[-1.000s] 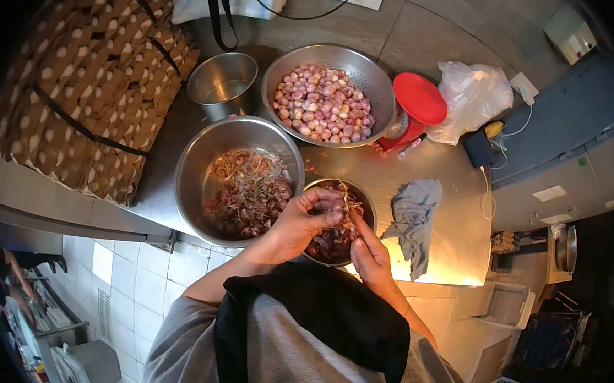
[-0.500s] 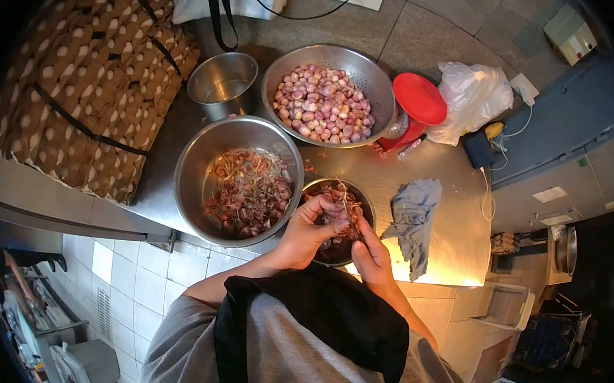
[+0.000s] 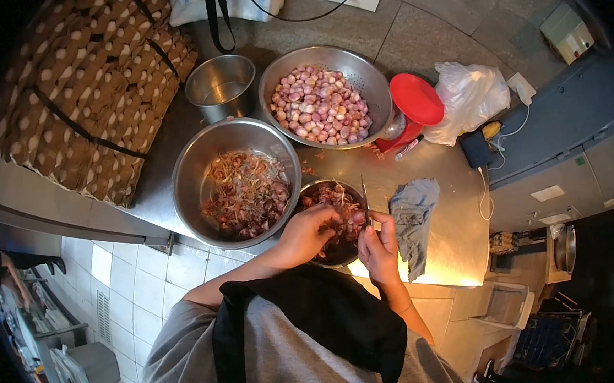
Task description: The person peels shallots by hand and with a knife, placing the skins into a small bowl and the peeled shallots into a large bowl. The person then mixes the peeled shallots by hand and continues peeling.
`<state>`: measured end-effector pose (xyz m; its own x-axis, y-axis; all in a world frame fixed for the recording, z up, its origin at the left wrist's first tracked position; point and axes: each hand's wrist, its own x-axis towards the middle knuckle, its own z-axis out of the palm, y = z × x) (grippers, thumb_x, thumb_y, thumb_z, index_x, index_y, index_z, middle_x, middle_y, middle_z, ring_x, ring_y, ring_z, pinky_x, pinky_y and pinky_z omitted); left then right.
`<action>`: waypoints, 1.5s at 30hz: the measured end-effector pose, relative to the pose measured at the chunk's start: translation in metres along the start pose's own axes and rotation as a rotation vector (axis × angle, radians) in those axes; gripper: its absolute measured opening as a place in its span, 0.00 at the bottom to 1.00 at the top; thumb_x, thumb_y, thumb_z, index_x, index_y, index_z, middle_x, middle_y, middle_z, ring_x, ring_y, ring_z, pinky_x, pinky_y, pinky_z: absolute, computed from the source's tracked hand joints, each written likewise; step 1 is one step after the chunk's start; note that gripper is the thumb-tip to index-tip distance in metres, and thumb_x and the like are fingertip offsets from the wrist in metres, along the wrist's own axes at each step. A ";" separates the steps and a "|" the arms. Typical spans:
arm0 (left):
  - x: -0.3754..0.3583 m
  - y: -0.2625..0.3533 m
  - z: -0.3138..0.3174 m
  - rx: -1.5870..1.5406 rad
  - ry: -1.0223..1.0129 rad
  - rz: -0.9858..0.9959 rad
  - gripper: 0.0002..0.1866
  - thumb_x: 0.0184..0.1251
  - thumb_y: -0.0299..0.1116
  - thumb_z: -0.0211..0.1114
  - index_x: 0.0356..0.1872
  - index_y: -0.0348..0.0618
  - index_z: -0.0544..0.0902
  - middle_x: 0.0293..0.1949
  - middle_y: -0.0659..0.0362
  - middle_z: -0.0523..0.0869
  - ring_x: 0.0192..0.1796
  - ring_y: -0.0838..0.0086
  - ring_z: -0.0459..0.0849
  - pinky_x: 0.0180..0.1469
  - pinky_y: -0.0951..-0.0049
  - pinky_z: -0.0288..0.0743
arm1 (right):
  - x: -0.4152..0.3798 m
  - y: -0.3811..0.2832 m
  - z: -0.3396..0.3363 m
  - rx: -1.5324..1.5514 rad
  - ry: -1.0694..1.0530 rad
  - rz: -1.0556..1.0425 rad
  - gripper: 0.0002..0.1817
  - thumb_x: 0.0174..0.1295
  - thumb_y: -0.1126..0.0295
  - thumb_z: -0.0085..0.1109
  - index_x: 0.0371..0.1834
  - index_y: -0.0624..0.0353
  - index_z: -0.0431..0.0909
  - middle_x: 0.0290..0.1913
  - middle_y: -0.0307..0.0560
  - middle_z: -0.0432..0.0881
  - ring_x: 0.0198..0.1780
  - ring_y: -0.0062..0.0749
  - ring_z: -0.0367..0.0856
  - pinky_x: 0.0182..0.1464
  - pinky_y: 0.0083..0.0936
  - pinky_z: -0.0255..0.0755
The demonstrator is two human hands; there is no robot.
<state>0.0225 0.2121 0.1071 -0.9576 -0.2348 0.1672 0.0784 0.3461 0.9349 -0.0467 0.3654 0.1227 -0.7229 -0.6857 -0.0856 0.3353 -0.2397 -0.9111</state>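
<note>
My right hand point(image 3: 380, 251) is closed on a small knife point(image 3: 364, 194), its blade pointing up and away from me. My left hand point(image 3: 307, 233) reaches over the near rim of a small metal bowl point(image 3: 307, 190). Its fingers are curled, and what they hold, if anything, is hidden. Unpeeled shallots point(image 3: 338, 197) with dry skins and stringy roots fill that bowl. On its left, a larger metal bowl point(image 3: 188, 183) contains loose skins and trimmings point(image 3: 243, 187). Behind them stands a metal colander point(image 3: 382, 90) heaped with peeled pinkish shallots point(image 3: 320, 103).
An empty steel pot point(image 3: 218, 86) stands behind the large bowl, beside stacked egg trays point(image 3: 79, 83) on the left. A crumpled grey cloth point(image 3: 413, 220) lies to the right. Farther back are a red scale point(image 3: 416, 99), a marker point(image 3: 409, 148) and a white plastic bag point(image 3: 470, 100).
My hands have moved apart from the stringy shallot skin they held together. The knife blade now shows upright in my right hand. My left hand has lowered toward the small bowl.
</note>
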 end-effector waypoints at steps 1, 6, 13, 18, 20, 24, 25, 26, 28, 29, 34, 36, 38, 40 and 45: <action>0.000 0.002 -0.002 0.282 0.013 0.091 0.12 0.50 0.20 0.63 0.38 0.37 0.75 0.39 0.56 0.79 0.40 0.72 0.79 0.42 0.76 0.71 | 0.001 0.002 -0.001 -0.040 0.015 -0.011 0.12 0.64 0.69 0.44 0.49 0.57 0.59 0.33 0.34 0.70 0.20 0.10 0.56 0.21 0.08 0.50; 0.006 0.007 -0.005 0.024 0.020 -0.069 0.12 0.51 0.23 0.63 0.38 0.36 0.76 0.40 0.53 0.79 0.40 0.68 0.80 0.41 0.76 0.71 | -0.004 0.012 -0.003 -0.362 0.068 -0.039 0.15 0.64 0.69 0.45 0.51 0.62 0.58 0.38 0.41 0.71 0.30 0.14 0.65 0.32 0.11 0.61; 0.005 0.010 0.004 -0.513 0.072 -0.175 0.13 0.56 0.25 0.62 0.42 0.35 0.75 0.38 0.59 0.80 0.41 0.79 0.77 0.45 0.79 0.69 | -0.005 0.017 0.003 -0.390 0.068 -0.116 0.15 0.64 0.71 0.44 0.51 0.64 0.58 0.39 0.43 0.71 0.38 0.18 0.67 0.41 0.15 0.62; 0.003 0.005 0.007 -0.793 0.002 -0.162 0.15 0.57 0.23 0.60 0.46 0.36 0.73 0.38 0.60 0.78 0.41 0.80 0.75 0.46 0.80 0.70 | -0.006 0.009 0.001 -0.121 -0.084 -0.008 0.13 0.65 0.70 0.42 0.50 0.60 0.57 0.21 0.36 0.63 0.20 0.14 0.59 0.22 0.12 0.54; 0.003 0.004 0.006 -0.752 -0.021 -0.159 0.15 0.58 0.23 0.59 0.48 0.36 0.72 0.39 0.60 0.78 0.42 0.80 0.76 0.46 0.79 0.71 | -0.004 0.003 -0.001 -0.006 -0.158 0.018 0.11 0.66 0.65 0.39 0.50 0.52 0.58 0.16 0.36 0.58 0.13 0.16 0.53 0.15 0.13 0.49; 0.004 0.013 0.005 -0.916 -0.041 -0.250 0.15 0.61 0.25 0.56 0.50 0.36 0.71 0.40 0.60 0.77 0.43 0.80 0.76 0.46 0.79 0.72 | -0.005 -0.009 -0.001 0.188 -0.229 0.146 0.10 0.67 0.63 0.35 0.50 0.41 0.59 0.14 0.38 0.57 0.09 0.17 0.50 0.12 0.13 0.48; 0.004 0.014 0.007 -0.966 -0.026 -0.271 0.15 0.61 0.25 0.56 0.50 0.36 0.71 0.40 0.60 0.77 0.43 0.80 0.75 0.46 0.79 0.72 | -0.005 -0.009 -0.001 0.186 -0.219 0.161 0.10 0.67 0.63 0.35 0.50 0.41 0.59 0.14 0.38 0.57 0.09 0.17 0.50 0.12 0.13 0.48; 0.003 0.014 0.008 -1.016 -0.012 -0.292 0.15 0.62 0.25 0.56 0.50 0.36 0.71 0.41 0.60 0.77 0.43 0.80 0.75 0.45 0.79 0.72 | -0.006 -0.009 -0.001 0.184 -0.208 0.177 0.10 0.67 0.63 0.35 0.51 0.42 0.59 0.14 0.38 0.57 0.10 0.17 0.50 0.12 0.13 0.47; 0.003 0.013 0.010 -1.006 0.015 -0.304 0.14 0.62 0.25 0.56 0.49 0.36 0.72 0.41 0.60 0.77 0.42 0.80 0.76 0.45 0.79 0.73 | -0.006 -0.009 0.003 0.132 -0.181 0.166 0.11 0.67 0.63 0.35 0.51 0.43 0.59 0.14 0.38 0.57 0.10 0.17 0.50 0.12 0.13 0.48; 0.003 0.012 0.011 -1.001 0.030 -0.310 0.14 0.62 0.25 0.56 0.49 0.36 0.72 0.41 0.60 0.77 0.42 0.80 0.76 0.45 0.79 0.73 | -0.006 -0.008 0.004 0.106 -0.168 0.161 0.11 0.67 0.63 0.35 0.52 0.43 0.59 0.14 0.38 0.57 0.10 0.17 0.50 0.12 0.13 0.48; 0.002 0.007 0.010 -0.857 0.020 -0.258 0.12 0.62 0.26 0.56 0.46 0.36 0.73 0.40 0.60 0.78 0.39 0.79 0.77 0.43 0.79 0.74 | -0.007 -0.009 0.002 0.128 -0.202 0.171 0.13 0.66 0.62 0.38 0.53 0.48 0.57 0.15 0.36 0.58 0.12 0.16 0.51 0.13 0.12 0.48; 0.002 0.010 0.010 -0.899 0.007 -0.279 0.12 0.62 0.26 0.56 0.46 0.37 0.74 0.41 0.60 0.78 0.39 0.79 0.78 0.43 0.79 0.74 | -0.006 -0.011 0.000 0.149 -0.167 0.163 0.13 0.66 0.62 0.39 0.53 0.48 0.58 0.15 0.36 0.58 0.12 0.16 0.51 0.13 0.12 0.48; 0.002 0.010 0.008 -0.949 -0.015 -0.291 0.12 0.62 0.27 0.56 0.46 0.38 0.74 0.41 0.60 0.78 0.40 0.78 0.78 0.43 0.78 0.74 | -0.005 -0.013 -0.002 0.171 -0.095 0.159 0.13 0.66 0.62 0.39 0.52 0.49 0.58 0.15 0.36 0.58 0.12 0.16 0.51 0.13 0.12 0.48; 0.001 0.017 0.002 -1.040 -0.045 -0.321 0.13 0.62 0.27 0.55 0.48 0.39 0.72 0.43 0.59 0.78 0.42 0.77 0.77 0.44 0.77 0.74 | -0.003 -0.016 -0.011 0.147 -0.076 0.124 0.13 0.66 0.63 0.39 0.52 0.50 0.58 0.14 0.35 0.58 0.12 0.16 0.52 0.13 0.12 0.48; 0.003 0.029 -0.007 -1.162 -0.022 -0.429 0.15 0.64 0.26 0.52 0.52 0.42 0.68 0.47 0.58 0.75 0.45 0.74 0.75 0.47 0.72 0.72 | -0.005 -0.007 -0.018 -0.023 -0.003 0.079 0.20 0.66 0.65 0.40 0.61 0.50 0.54 0.14 0.33 0.57 0.13 0.15 0.54 0.14 0.12 0.49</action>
<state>0.0235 0.2155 0.1371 -0.9701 -0.1111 -0.2160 -0.0541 -0.7681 0.6380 -0.0558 0.3830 0.1221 -0.6927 -0.7041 -0.1565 0.3776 -0.1691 -0.9104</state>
